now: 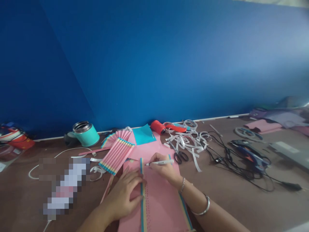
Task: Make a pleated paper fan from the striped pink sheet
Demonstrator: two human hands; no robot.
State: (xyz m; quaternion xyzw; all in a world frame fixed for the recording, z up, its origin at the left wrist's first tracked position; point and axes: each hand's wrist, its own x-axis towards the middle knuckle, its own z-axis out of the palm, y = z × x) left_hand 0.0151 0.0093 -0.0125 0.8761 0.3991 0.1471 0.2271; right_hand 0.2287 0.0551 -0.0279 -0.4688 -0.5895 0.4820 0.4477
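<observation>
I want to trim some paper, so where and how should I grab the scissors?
Probably by the black handle loops, from the near side and above: the scissors lie flat, loops toward the person, blades pointing away into the white strips.

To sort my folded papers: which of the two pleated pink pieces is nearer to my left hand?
The front pleated piece, with straight, parallel pleats; the rear piece spreads like a fan, nearer the wall.

paper (164,199): matt, pink | scissor handles (181,157): plastic-looking
</observation>
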